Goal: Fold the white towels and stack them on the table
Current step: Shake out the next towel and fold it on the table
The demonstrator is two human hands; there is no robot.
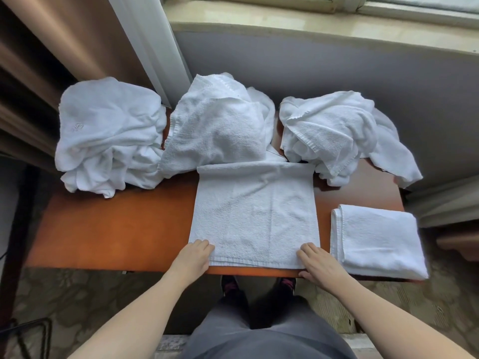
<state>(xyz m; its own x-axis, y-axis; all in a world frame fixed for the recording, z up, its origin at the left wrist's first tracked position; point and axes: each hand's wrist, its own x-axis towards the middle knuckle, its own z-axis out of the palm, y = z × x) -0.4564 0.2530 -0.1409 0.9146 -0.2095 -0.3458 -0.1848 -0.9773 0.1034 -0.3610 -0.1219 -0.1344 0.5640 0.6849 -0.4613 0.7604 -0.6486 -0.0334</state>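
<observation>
- Head view: orange wooden table [116, 229] under a window sill [311, 24], brown curtain [51, 47] at left, patterned floor [77, 307] below.
- Three crumpled heaps of white towels along the far edge: left heap [108, 136], middle heap [217, 125], right heap [334, 133].
- Half-folded white towel [255, 213] lying flat at the table's centre, near edge at the table's front.
- Left hand [193, 256] resting on the towel's near left corner, fingers curled at the hem.
- Right hand [318, 265] on the near right corner, fingers laid over the cloth, thumb at the table's edge.
- Folded towel [378, 239] just beside, on the right end.
</observation>
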